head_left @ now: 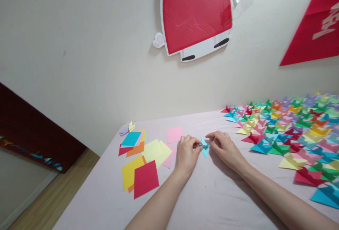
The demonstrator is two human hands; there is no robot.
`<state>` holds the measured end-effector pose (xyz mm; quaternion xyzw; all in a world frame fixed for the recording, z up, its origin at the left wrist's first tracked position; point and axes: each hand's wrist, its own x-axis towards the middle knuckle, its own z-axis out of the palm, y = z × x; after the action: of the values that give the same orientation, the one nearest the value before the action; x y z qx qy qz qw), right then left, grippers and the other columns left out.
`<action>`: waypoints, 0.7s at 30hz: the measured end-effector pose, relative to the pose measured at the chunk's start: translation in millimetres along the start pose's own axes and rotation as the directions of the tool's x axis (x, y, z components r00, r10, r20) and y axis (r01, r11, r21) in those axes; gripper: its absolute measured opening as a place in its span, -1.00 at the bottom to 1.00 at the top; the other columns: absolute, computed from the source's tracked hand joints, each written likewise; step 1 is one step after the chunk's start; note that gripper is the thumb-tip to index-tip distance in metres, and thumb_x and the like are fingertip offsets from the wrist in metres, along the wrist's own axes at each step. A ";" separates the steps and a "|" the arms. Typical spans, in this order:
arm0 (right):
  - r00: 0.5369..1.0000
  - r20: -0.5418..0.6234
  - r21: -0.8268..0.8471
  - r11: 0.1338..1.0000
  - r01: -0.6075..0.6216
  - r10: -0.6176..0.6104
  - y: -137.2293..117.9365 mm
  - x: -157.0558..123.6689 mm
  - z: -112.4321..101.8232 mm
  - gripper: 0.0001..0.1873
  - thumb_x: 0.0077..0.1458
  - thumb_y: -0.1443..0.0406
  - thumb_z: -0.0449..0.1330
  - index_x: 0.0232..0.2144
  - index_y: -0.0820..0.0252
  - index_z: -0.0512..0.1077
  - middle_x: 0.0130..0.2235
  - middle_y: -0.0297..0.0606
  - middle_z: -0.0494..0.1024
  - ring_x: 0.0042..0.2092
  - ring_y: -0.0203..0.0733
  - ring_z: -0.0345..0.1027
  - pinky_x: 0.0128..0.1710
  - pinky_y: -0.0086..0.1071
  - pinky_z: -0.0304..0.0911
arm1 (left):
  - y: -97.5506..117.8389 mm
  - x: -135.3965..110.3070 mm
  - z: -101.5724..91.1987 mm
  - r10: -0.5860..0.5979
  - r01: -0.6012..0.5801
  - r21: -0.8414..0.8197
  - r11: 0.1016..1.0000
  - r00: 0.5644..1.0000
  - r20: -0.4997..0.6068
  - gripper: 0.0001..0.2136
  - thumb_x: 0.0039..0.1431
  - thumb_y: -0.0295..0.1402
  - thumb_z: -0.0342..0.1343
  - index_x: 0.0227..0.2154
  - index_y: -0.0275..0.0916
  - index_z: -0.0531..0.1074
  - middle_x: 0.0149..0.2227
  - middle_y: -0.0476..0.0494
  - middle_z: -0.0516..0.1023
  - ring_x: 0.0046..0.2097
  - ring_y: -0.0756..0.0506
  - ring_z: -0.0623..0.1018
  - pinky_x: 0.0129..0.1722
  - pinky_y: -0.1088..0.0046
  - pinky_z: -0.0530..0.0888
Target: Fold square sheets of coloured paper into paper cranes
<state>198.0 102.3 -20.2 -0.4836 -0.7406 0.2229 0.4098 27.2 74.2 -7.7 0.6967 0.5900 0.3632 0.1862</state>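
Observation:
Between my hands is a small light blue paper crane, low over the cloth-covered table. My left hand is closed, its thumb and forefinger pinching the crane's left side. On the other side is my right hand, with bent fingers parted and the fingertips close to the crane's right edge. Whether they touch it is hard to tell. Nothing shows in the right hand's grasp.
Square paper sheets lie left of my hands, including red, yellow and blue ones. Rows of folded cranes cover the table's right side. A pale yellow crane stands at the far left corner. Behind rises the wall.

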 end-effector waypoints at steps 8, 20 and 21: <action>0.999 0.012 0.034 0.998 -0.051 0.051 0.6 3.9 -2.3 -0.77 0.12 0.12 0.14 -0.43 0.08 0.49 -0.32 -0.22 0.53 -0.18 -0.01 0.30 -0.09 -0.13 0.16 | 2.9 -0.6 -0.2 0.111 -0.104 -0.166 0.981 0.993 0.030 -0.84 0.18 -0.56 0.17 -0.35 -0.13 0.49 -0.28 0.01 0.52 -0.13 -0.10 0.44 -0.14 0.41 0.35; 0.998 -0.027 0.109 0.993 -0.051 0.054 -6.6 0.7 -5.6 -0.81 0.06 0.14 0.17 -0.50 0.06 0.45 -0.42 -0.30 0.50 -0.27 -0.06 0.32 -0.25 -0.24 0.21 | 1.4 0.6 1.8 0.062 -0.033 -0.229 0.973 0.991 0.121 -0.91 0.18 -0.48 0.17 -0.34 -0.15 0.53 -0.33 -0.02 0.49 -0.21 -0.10 0.46 -0.17 0.41 0.36; 0.999 -0.032 0.112 0.993 -0.035 0.039 -8.1 0.3 -5.6 -0.82 0.07 0.16 0.16 -0.51 0.06 0.45 -0.42 -0.30 0.50 -0.27 -0.06 0.32 -0.25 -0.24 0.21 | 1.1 0.7 2.3 0.058 -0.028 -0.230 0.973 0.991 0.125 -0.91 0.17 -0.47 0.17 -0.33 -0.15 0.54 -0.33 -0.02 0.49 -0.21 -0.10 0.46 -0.17 0.41 0.36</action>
<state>198.2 98.7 -11.0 -0.4773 -0.7110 0.2631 0.4444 29.6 75.0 -8.3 0.7055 0.5159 0.3860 0.2951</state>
